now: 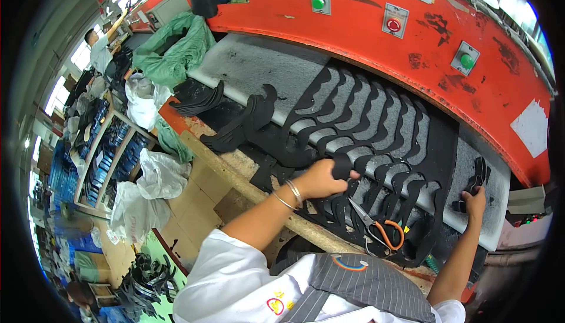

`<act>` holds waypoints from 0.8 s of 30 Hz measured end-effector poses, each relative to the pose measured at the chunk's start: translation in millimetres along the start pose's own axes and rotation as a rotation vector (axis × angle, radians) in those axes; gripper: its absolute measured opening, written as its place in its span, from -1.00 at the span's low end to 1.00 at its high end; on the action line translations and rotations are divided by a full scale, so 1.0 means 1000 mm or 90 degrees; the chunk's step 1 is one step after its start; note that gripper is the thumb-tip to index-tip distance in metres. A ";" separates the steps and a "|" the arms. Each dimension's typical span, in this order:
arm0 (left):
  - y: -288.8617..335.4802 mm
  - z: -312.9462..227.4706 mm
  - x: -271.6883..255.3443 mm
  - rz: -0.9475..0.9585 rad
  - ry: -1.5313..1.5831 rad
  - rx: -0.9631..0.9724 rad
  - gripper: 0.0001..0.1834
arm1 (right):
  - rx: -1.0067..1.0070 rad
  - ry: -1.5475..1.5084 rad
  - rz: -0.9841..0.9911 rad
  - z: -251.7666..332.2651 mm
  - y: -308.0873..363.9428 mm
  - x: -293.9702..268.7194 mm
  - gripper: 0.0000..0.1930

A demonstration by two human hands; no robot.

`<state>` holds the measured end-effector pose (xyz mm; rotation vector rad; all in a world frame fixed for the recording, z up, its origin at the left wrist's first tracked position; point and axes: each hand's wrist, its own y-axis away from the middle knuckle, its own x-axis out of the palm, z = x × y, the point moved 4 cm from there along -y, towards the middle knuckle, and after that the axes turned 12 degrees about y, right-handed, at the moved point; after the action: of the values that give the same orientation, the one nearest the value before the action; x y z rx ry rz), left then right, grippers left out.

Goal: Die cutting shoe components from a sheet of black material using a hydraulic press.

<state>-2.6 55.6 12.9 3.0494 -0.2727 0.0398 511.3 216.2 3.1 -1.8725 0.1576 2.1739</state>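
Note:
My left hand (321, 180) is closed around a dark curved piece of material (341, 166), above the near edge of a cut black sheet (438, 146). Wavy slots run through that sheet and pale board shows through them. Over at the right end of the board, my right hand (474, 200) grips a narrow black cutting die (481, 174), its lower part hidden by the fingers. Scissors with orange handles (393, 235) lie on the sheet between my hands, blades pointing toward the left hand. Stacked black cut pieces (250, 120) rest left of the slots.
A red press beam (359, 14) with green and red buttons spans the far side. The pale cutting board (253, 58) lies beneath it. A wooden rail (247, 190) edges the bench near me. Green and white bags (176, 49) stand left; another person (101, 49) works farther back.

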 end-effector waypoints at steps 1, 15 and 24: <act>0.000 -0.005 0.017 -0.014 -0.016 -0.017 -0.63 | -0.004 0.001 -0.002 0.001 0.007 -0.003 -0.42; -0.013 -0.016 0.138 -0.036 0.163 0.239 -0.23 | -0.602 -0.259 0.160 0.195 0.227 -0.062 -0.40; 0.020 -0.043 0.052 0.109 -0.508 -0.048 -0.44 | -0.546 -0.242 0.257 0.184 0.246 -0.058 -0.47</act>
<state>43.8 30.4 58.5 2.7888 -0.5534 -1.1483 276.9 19.2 66.6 -1.8277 -0.6186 3.1767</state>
